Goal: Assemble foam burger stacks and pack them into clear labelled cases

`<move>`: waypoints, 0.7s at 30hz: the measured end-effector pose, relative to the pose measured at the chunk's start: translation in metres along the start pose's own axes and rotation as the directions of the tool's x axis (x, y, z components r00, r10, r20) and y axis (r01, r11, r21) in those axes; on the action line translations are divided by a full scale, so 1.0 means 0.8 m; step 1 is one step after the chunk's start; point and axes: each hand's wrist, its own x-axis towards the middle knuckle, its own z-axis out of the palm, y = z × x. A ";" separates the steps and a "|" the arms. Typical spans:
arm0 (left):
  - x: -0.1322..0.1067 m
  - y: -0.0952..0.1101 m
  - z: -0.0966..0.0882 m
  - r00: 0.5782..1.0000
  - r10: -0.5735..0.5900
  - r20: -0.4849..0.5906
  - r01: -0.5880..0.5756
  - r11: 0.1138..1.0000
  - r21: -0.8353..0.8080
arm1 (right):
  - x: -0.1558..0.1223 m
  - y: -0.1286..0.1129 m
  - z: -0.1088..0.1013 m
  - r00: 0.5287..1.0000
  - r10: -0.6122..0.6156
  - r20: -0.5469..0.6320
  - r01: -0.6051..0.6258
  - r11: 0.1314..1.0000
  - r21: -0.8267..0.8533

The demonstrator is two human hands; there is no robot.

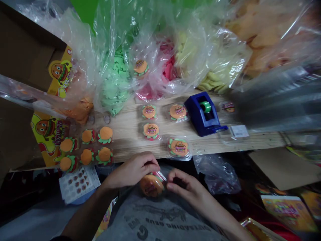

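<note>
Held close to my body below the table edge is a burger-shaped piece in a clear plastic case, its orange bun printed with a dark logo. My left hand is closed on the case's upper left side, fingers curled over its top. On the opposite side, my right hand pinches at the case's right edge with thumb and forefinger; whether a strip of tape is between them cannot be seen. More cased burgers with printed buns lie on the table in front, beside a blue tape dispenser.
At left, several plain burgers sit in rows near printed cartons. Clear bags of green pieces, red pieces, yellow pieces and orange pieces line the back. A sticker sheet lies below the table's left edge.
</note>
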 end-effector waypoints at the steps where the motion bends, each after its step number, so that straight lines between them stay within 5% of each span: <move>1: 0.003 0.004 0.003 0.999 0.036 0.028 -0.036 0.999 0.022 | 0.001 -0.001 0.000 1.000 -0.005 -0.017 0.006 0.999 0.039; 4: 0.005 0.006 0.011 0.996 0.087 -0.019 -0.086 0.996 0.009 | 0.001 -0.002 0.000 0.999 -0.017 -0.031 0.020 0.994 0.105; 7: -0.002 -0.012 0.015 0.989 -0.028 -0.145 0.010 0.992 -0.124 | -0.001 0.002 0.000 0.997 0.000 -0.082 0.012 0.989 0.145; 12: -0.020 -0.041 0.018 0.971 -0.134 -0.198 0.069 0.950 -0.304 | -0.004 0.019 0.007 0.986 0.048 -0.158 -0.007 0.968 0.250; 21: -0.020 -0.029 0.018 0.968 -0.073 -0.239 0.021 0.976 -0.215 | -0.008 0.017 0.002 0.997 0.028 -0.069 -0.013 0.978 0.210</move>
